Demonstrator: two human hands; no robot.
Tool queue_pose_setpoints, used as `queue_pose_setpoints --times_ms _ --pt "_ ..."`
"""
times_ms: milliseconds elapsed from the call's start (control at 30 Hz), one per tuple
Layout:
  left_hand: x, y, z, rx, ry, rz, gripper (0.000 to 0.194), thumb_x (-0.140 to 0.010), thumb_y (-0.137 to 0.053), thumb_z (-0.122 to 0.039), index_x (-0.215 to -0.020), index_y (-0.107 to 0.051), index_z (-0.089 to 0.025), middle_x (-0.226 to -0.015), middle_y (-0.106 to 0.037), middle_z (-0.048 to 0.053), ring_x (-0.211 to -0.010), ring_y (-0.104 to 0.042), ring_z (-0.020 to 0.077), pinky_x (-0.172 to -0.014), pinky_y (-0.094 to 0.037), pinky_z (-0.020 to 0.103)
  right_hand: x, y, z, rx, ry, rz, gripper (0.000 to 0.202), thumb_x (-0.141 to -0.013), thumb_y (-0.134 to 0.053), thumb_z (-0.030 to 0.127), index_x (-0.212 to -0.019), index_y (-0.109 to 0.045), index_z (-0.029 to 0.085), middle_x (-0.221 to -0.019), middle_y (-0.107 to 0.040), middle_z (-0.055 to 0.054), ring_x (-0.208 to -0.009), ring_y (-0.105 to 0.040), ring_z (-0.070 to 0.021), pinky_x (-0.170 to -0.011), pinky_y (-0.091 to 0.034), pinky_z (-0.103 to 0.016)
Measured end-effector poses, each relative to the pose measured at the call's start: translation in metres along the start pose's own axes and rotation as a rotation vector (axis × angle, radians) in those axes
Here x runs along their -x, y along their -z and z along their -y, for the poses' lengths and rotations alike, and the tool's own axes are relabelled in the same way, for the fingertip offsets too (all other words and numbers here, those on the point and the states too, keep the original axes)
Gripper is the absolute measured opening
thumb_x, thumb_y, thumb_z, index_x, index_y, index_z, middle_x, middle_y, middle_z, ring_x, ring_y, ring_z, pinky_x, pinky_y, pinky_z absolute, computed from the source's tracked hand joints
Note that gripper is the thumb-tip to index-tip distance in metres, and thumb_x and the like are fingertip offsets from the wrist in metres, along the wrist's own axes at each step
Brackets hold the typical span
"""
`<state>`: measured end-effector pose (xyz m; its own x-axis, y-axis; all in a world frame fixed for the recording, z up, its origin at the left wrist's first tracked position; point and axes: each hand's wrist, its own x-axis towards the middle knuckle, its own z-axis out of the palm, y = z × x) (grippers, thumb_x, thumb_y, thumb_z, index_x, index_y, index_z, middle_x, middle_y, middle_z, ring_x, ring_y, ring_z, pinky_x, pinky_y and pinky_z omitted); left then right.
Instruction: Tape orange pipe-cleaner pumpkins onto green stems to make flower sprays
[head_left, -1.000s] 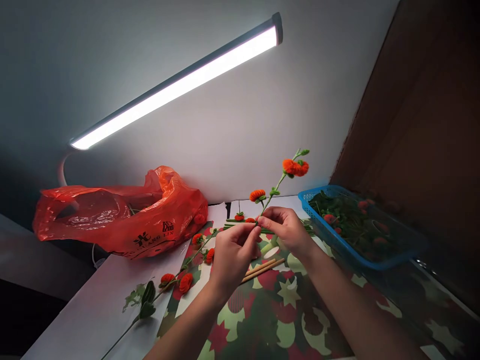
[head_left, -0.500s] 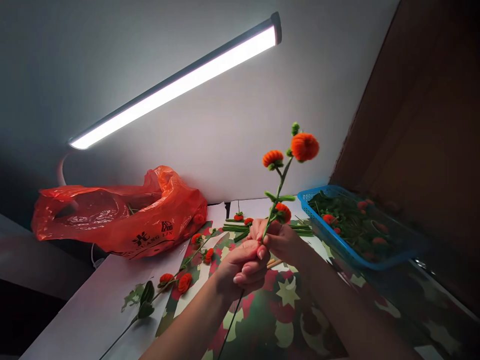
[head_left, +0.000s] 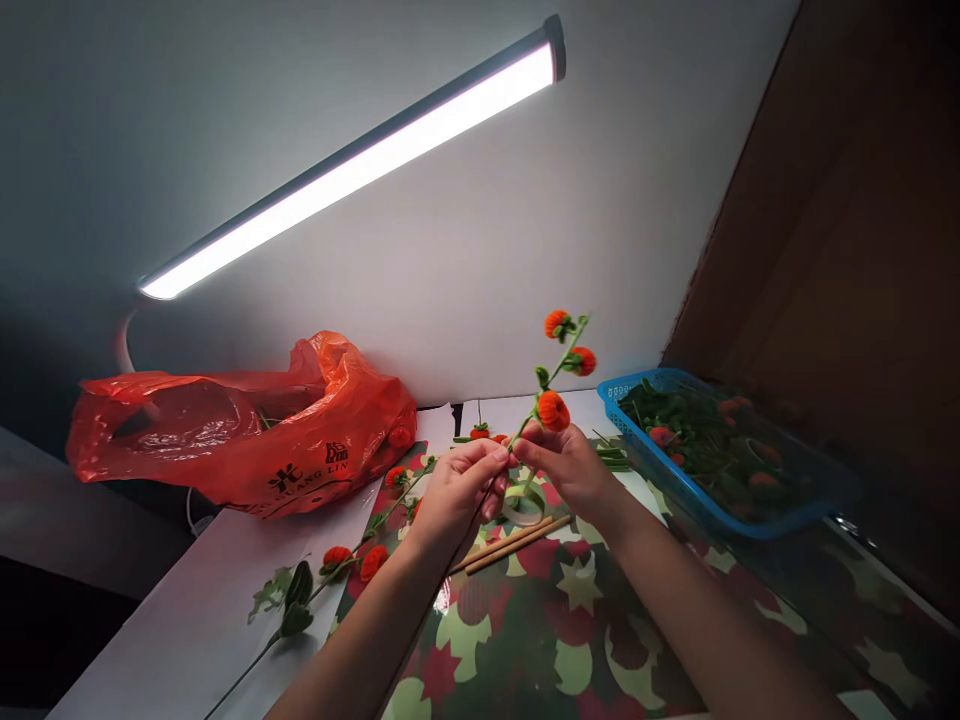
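Note:
A handmade flower stem (head_left: 561, 372), green with orange fuzzy blooms and small green buds, leans up and to the right in front of me. My left hand (head_left: 459, 485) pinches its lower part between thumb and fingers. Close beside it, the closed fingers of my right hand (head_left: 566, 465) grip the stem just under the lowest bloom; part of that grip is hidden. Directly below the hands shows a pale green roll of tape (head_left: 525, 505); whether it hangs from the fingers or rests on the table I cannot tell.
Two thin wooden sticks (head_left: 517, 545) lie on the patterned mat (head_left: 525, 650). Another orange flower stem (head_left: 319, 585) with leaves lies at left. A red plastic bag (head_left: 247, 440) stands behind it, a blue basket (head_left: 675, 470) of greenery at right. A lit lamp (head_left: 360, 160) hangs above.
The flower stem has come down and turned, so its blooms sit lower and face differently. My hands have shifted slightly apart, and the tape roll and sticks show more.

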<state>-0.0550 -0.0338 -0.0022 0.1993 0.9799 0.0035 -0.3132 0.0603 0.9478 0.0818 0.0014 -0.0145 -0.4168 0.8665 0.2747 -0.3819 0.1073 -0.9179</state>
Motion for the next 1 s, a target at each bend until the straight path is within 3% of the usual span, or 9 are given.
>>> queue_pose_setpoints --times_ms 200,267,333,433,533,667,867,933,1000 --pt "-0.003 0.005 0.023 0.471 0.225 0.489 0.026 -0.069 -0.067 -0.033 -0.06 -0.052 -0.013 -0.039 -0.034 -0.01 -0.022 -0.017 -0.0017 -0.023 -0.013 0.012 0.005 0.014 0.006 -0.027 -0.045 0.267 0.019 -0.067 -0.072 0.032 -0.069 -0.066 0.015 -0.064 -0.062 -0.001 -0.061 -0.057 -0.0124 -0.061 -0.044 -0.026" --pt "-0.003 0.002 0.027 0.488 0.292 0.464 0.026 -0.07 -0.066 -0.033 -0.063 -0.052 -0.013 -0.042 -0.033 -0.01 -0.024 -0.018 -0.0019 -0.024 -0.015 0.011 0.005 0.018 0.009 0.014 -0.065 0.239 0.018 -0.067 -0.073 0.032 -0.069 -0.066 0.015 -0.064 -0.063 -0.002 -0.063 -0.058 -0.0128 -0.063 -0.045 -0.026" --pt "-0.003 -0.002 0.026 0.351 0.26 0.299 0.025 -0.073 -0.064 -0.035 -0.067 -0.054 -0.013 -0.047 -0.04 -0.008 -0.027 -0.028 -0.0008 -0.028 -0.024 0.011 0.003 0.019 0.012 0.048 -0.067 0.144 0.019 -0.066 -0.073 0.032 -0.068 -0.064 0.015 -0.063 -0.062 0.0 -0.062 -0.057 -0.0122 -0.065 -0.045 -0.026" --pt "-0.003 -0.007 0.018 -0.051 0.006 -0.032 0.022 -0.075 -0.062 -0.034 -0.075 -0.059 -0.013 -0.056 -0.054 -0.003 -0.039 -0.048 0.0053 -0.039 -0.04 0.017 -0.001 0.015 0.012 0.109 -0.071 -0.061 0.023 -0.063 -0.074 0.033 -0.063 -0.062 0.014 -0.06 -0.059 0.002 -0.06 -0.054 -0.0106 -0.064 -0.043 -0.025" --pt "-0.002 -0.008 0.011 -0.326 -0.185 -0.199 0.019 -0.073 -0.065 -0.031 -0.077 -0.062 -0.013 -0.059 -0.058 -0.001 -0.045 -0.054 0.0086 -0.045 -0.043 0.02 -0.003 0.008 0.007 0.182 -0.073 -0.216 0.023 -0.063 -0.073 0.034 -0.062 -0.063 0.013 -0.06 -0.058 0.001 -0.058 -0.05 -0.0098 -0.059 -0.04 -0.024" --pt "-0.001 -0.003 0.006 -0.083 -0.049 -0.082 0.017 -0.07 -0.067 -0.028 -0.069 -0.06 -0.013 -0.052 -0.054 -0.003 -0.037 -0.046 0.0039 -0.037 -0.034 0.016 0.0 0.002 0.001 0.07 -0.021 -0.134 0.02 -0.067 -0.071 0.034 -0.064 -0.064 0.015 -0.061 -0.058 0.002 -0.059 -0.052 -0.0102 -0.061 -0.041 -0.025" --pt "-0.004 0.009 0.019 0.369 0.293 0.449 0.023 -0.065 -0.07 -0.031 -0.064 -0.057 -0.012 -0.038 -0.038 -0.007 -0.024 -0.026 0.0005 -0.026 -0.016 0.013 0.005 0.012 0.001 -0.062 -0.049 0.257 0.02 -0.069 -0.071 0.035 -0.065 -0.064 0.016 -0.062 -0.06 0.0 -0.06 -0.054 -0.0118 -0.06 -0.044 -0.026" --pt "-0.007 0.009 0.023 0.353 0.307 0.427 0.023 -0.067 -0.068 -0.033 -0.065 -0.057 -0.012 -0.04 -0.04 -0.007 -0.025 -0.029 0.0011 -0.027 -0.02 0.013 0.003 0.015 0.002 -0.016 -0.065 0.238 0.019 -0.069 -0.071 0.033 -0.066 -0.064 0.016 -0.061 -0.06 0.0 -0.06 -0.055 -0.0119 -0.06 -0.044 -0.026" --pt "-0.008 0.006 0.024 0.186 0.197 0.265 0.022 -0.071 -0.066 -0.034 -0.071 -0.059 -0.012 -0.049 -0.049 -0.004 -0.033 -0.043 0.0041 -0.033 -0.034 0.015 0.001 0.017 0.002 0.023 -0.047 0.11 0.02 -0.068 -0.071 0.032 -0.062 -0.062 0.015 -0.058 -0.057 0.002 -0.058 -0.054 -0.011 -0.061 -0.043 -0.025"
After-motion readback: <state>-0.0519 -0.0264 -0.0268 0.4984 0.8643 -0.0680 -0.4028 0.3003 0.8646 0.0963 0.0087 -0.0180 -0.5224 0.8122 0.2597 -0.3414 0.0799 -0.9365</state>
